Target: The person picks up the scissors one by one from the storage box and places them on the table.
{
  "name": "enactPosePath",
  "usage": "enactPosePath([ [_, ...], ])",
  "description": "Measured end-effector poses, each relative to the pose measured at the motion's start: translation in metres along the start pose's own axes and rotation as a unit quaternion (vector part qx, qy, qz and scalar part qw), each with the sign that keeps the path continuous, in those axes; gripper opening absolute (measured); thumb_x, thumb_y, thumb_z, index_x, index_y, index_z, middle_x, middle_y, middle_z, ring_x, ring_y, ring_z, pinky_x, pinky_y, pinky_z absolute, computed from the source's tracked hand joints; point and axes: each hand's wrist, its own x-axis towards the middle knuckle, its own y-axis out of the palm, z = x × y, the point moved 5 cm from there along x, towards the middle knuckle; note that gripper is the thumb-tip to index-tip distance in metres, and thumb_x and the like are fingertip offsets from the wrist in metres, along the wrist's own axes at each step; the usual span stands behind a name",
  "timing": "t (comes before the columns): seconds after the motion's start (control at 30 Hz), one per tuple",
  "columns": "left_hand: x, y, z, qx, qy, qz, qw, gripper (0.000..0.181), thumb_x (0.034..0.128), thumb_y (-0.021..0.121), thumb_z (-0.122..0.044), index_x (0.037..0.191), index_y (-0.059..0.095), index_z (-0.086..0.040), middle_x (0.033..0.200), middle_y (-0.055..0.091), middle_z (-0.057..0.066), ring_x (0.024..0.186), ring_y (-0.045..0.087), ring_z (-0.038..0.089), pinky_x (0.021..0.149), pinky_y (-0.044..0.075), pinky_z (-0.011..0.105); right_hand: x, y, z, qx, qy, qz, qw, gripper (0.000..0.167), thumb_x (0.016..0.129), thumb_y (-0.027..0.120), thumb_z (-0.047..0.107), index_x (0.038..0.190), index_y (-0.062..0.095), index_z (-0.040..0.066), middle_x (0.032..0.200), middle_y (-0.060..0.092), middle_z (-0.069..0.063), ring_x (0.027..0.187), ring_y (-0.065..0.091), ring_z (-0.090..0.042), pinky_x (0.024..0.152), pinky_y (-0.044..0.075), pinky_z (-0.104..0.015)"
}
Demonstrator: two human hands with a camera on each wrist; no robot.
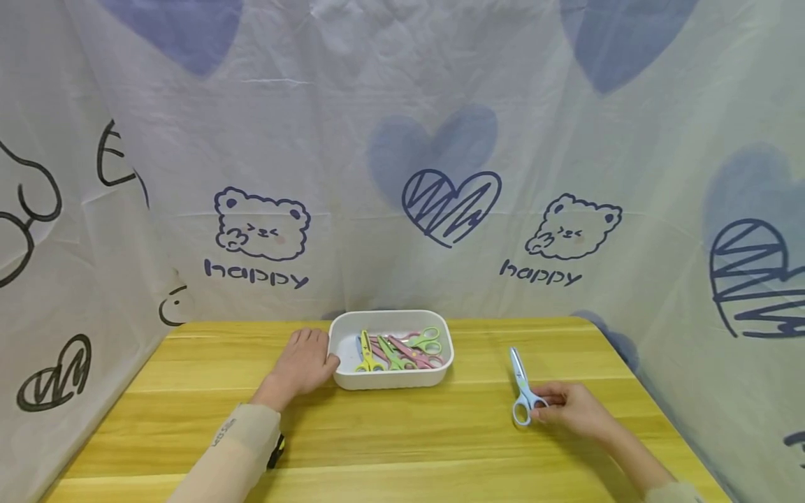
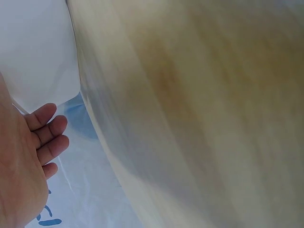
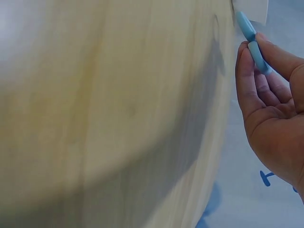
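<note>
A white rectangular bin [image 1: 390, 379] stands at the back middle of the table, holding several pairs of scissors [image 1: 398, 354] in yellow, green, pink and blue. At the bin's left end my left hand [image 1: 306, 361] grips the rim, thumb over the edge. In the left wrist view the fingers of the left hand [image 2: 35, 147] lie loosely bent beside the white wall, and the thumb is hidden. To the right, my right hand [image 1: 572, 409] pinches one handle loop of light blue scissors [image 1: 520, 381], held above the table, blades pointing away from me.
The yellow wood-grain table [image 1: 390, 440] ends at a white curtain [image 1: 352, 181] printed with hearts and bears, which closes off the back and sides. A small black and yellow object [image 1: 276, 452] shows by the left sleeve.
</note>
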Motion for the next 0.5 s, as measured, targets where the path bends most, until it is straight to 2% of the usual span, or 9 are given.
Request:
enactPosePath([
  [0.23, -0.001, -0.001, -0.001, 0.002, 0.002, 0.0, 1.0, 0.043, 0.0987, 0.051, -0.028, 0.12, 0.055, 0.01, 0.115, 0.059, 0.023, 0.113, 0.049, 0.04, 0.111, 0.033, 0.056, -0.011, 0.002, -0.01, 0.02, 0.003, 0.02, 0.9996, 0.049, 0.092, 0.077, 0.006, 0.125, 0.057, -0.024, 0.107, 0.074, -0.021, 0.092, 0.071, -0.017, 0.077, 0.06, -0.027],
  [0.5, -0.001, -0.004, -0.002, 0.005, 0.002, -0.002, 1.0, 0.041, 0.0988, 0.051, -0.027, 0.117, 0.055, 0.009, 0.11, 0.059, 0.022, 0.108, 0.048, 0.039, 0.109, 0.035, 0.056, -0.025, 0.003, -0.017, 0.004, 0.003, 0.027, 0.9996, 0.046, 0.091, 0.077, 0.005, 0.123, 0.059, -0.024, 0.103, 0.074, -0.018, 0.088, 0.069, -0.011, 0.074, 0.058, -0.025],
])
